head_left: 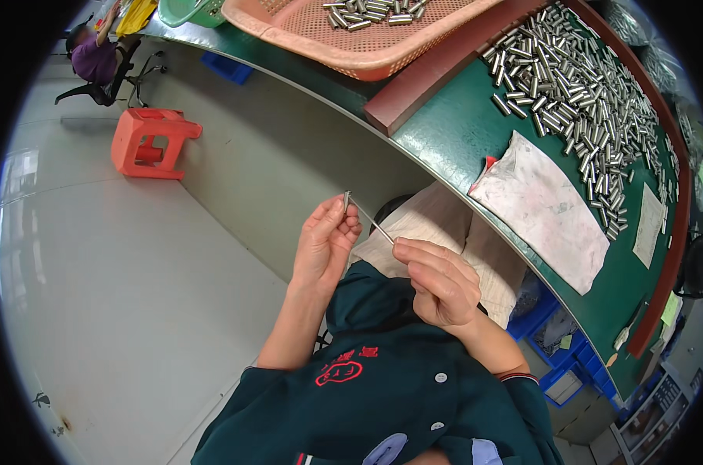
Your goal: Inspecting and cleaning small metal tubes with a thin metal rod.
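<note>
Between the thumb and fingers of my left hand (326, 236) is a small metal cylinder (347, 198), held upright above my lap. My right hand (443, 283) pinches a thin metal rod (373, 222) that slants up to the left. The rod's far tip meets or passes close to the cylinder's upper end; whether it goes inside cannot be made out. To the right on the green tabletop lies a big heap of similar metal cylinders (568, 93). Nearer to me a stained white cloth (545, 209) lies flat by the table's edge.
A pink plastic basket (351, 54) with more cylinders stands at the far edge, beside a dark red wooden bar (437, 89). Blue bins (557, 341) sit under the table at right. A red stool (153, 143) stands on the floor, and a seated person (95, 58) is farther off.
</note>
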A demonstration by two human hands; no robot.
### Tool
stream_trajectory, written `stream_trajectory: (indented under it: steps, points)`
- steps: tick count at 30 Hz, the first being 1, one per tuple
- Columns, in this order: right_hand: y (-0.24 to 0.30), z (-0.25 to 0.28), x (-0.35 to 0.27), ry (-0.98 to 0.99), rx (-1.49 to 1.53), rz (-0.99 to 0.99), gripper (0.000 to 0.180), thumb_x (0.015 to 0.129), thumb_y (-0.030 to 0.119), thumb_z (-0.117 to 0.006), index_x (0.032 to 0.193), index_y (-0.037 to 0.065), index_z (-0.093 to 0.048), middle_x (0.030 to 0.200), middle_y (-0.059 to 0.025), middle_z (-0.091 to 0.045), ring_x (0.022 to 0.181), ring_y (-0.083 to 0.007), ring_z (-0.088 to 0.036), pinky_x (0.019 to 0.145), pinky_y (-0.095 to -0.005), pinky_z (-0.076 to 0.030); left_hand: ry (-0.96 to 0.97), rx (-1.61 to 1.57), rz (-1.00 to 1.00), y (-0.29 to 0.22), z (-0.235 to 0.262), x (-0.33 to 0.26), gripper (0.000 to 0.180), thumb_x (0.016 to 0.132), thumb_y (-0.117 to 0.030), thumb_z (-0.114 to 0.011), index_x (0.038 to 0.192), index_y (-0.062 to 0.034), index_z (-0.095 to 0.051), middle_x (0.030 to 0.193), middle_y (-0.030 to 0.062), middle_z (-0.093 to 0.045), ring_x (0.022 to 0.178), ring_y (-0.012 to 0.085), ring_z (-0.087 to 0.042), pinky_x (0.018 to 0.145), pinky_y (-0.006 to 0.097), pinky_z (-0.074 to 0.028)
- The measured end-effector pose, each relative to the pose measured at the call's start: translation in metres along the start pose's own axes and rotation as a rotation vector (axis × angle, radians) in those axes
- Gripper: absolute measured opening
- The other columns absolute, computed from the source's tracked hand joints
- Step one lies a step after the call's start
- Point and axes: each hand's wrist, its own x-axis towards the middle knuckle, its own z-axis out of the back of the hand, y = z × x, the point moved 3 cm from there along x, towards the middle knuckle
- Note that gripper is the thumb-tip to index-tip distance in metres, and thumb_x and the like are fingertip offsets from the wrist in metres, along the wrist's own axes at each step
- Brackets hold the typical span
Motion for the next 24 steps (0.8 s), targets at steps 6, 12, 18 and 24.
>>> stream_trajectory:
  steps: [6, 12, 18, 24]
  points:
    - [-0.0018, -0.0018, -0.0009, -0.006, -0.012, -0.006, 0.014, 0.079, -0.002, -0.053, 0.092, -0.003, -0.049, 0.081, -0.0197, -0.061, 0.074, -0.0327, -0.062, 0.064, -0.0361, -0.052, 0.050, 0.109, -0.042, -0.0002, -0.0023, -0.0041, 0.014, 0.083, -0.010, -0.055, 0.092, 0.0005, -0.055, 0.077, 0.0063, -0.058, 0.069, 0.0116, -0.053, 0.067, 0.024, -0.045]
    - [0.0002, -0.0001, -0.0022, 0.000, 0.007, -0.038, 0.021, 0.073, 0.002, -0.062, 0.090, -0.003, -0.051, 0.080, -0.0182, -0.061, 0.074, -0.0313, -0.062, 0.064, -0.0348, -0.052, 0.077, 0.191, -0.063, 0.0004, 0.0014, -0.0058, 0.013, 0.083, -0.009, -0.054, 0.092, 0.0004, -0.055, 0.079, 0.0068, -0.058, 0.071, 0.0116, -0.053, 0.067, 0.024, -0.044]
    - [-0.0020, -0.0032, -0.0036, 0.027, -0.075, -0.042, 0.020, 0.074, -0.006, -0.056, 0.092, -0.003, -0.050, 0.081, -0.0180, -0.062, 0.072, -0.0295, -0.063, 0.062, -0.0330, -0.052, 0.062, 0.113, -0.101, -0.0035, -0.0005, -0.0045, 0.013, 0.083, -0.009, -0.054, 0.093, 0.0003, -0.055, 0.079, 0.0067, -0.058, 0.072, 0.0117, -0.053, 0.070, 0.025, -0.045]
    - [-0.0019, -0.0035, -0.0041, 0.018, -0.007, -0.001, 0.025, 0.074, -0.007, -0.055, 0.097, -0.002, -0.049, 0.085, -0.0181, -0.061, 0.075, -0.0305, -0.062, 0.063, -0.0344, -0.052, 0.092, 0.085, -0.108, -0.0052, -0.0023, -0.0050, 0.013, 0.084, -0.010, -0.054, 0.093, -0.0004, -0.054, 0.080, 0.0063, -0.057, 0.071, 0.0115, -0.052, 0.070, 0.025, -0.044]
